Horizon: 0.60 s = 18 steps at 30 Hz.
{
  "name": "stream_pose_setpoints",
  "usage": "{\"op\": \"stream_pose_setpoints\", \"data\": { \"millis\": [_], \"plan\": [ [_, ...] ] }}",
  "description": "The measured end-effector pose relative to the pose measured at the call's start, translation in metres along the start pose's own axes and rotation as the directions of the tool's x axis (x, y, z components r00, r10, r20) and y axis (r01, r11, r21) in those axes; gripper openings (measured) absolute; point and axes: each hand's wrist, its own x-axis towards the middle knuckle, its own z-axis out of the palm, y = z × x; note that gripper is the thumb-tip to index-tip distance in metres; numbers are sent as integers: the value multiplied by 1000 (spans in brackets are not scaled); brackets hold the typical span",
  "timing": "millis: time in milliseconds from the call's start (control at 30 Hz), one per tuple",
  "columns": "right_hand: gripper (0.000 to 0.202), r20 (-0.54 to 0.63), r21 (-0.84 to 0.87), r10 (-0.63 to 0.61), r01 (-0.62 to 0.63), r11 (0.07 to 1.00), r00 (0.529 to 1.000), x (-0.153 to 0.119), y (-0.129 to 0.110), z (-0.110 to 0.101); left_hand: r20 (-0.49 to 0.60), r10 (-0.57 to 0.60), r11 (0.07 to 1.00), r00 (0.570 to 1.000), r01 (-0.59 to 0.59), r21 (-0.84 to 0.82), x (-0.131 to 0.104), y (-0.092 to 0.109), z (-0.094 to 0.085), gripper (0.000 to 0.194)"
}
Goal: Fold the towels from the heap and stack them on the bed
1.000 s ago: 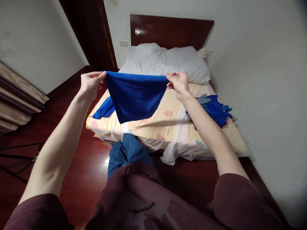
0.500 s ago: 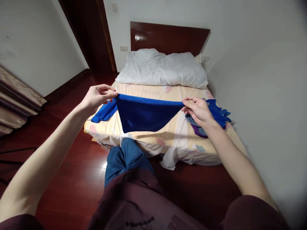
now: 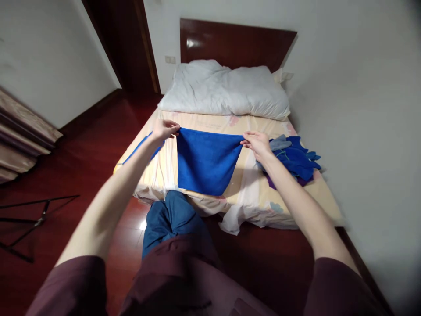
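A blue cloth is spread between my two hands over the front part of the bed. My left hand pinches its upper left corner, and my right hand pinches the upper right corner. The lower edge hangs near the bed's front edge; whether it touches the sheet I cannot tell. Beside my right hand lies a heap of blue, grey and purple cloths. Another blue cloth lies at the bed's left side, partly hidden behind my left forearm.
The bed has a patterned yellow sheet, with a pale quilt at the headboard. A black metal stand is on the floor at the left, below a curtain. A wall borders the right side.
Both hands have moved forward over the bed and closer together. The held cloth now shows more of its face and reaches lower in the view. More of the stand is visible.
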Motion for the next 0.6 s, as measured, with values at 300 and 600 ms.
{"op": "stream_pose_setpoints", "data": {
  "millis": [300, 600],
  "plan": [
    [32, -123, -76, -431, 425, 902, 894, 11, -3, -2, -166, 314, 948, 935, -317, 10, 27, 15, 19, 39],
    [36, -88, -120, 40, -51, 991, 995, -92, 193, -15, 59, 66, 983, 996, -75, 168, -92, -172, 54, 44]
  ]
}}
